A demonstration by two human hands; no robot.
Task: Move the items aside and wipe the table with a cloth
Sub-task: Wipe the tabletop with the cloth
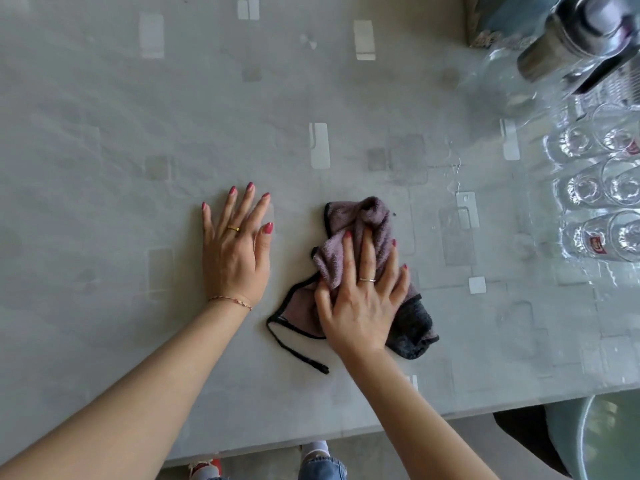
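A crumpled mauve and dark grey cloth point(374, 223) with black edging lies on the grey patterned table point(138, 133), near its front edge. My right hand point(360, 296) lies on top of the cloth with fingers spread and pressing down. My left hand point(237, 247) rests flat on the bare tabletop just left of the cloth, fingers straight and apart. A black strap of the cloth trails toward the table's front edge.
Several clear drinking glasses point(595, 188) lie grouped at the right side of the table. A glass jug point(498, 81) and a metal flask point(568, 39) sit at the back right. A green chair point(606, 441) stands by the front right corner.
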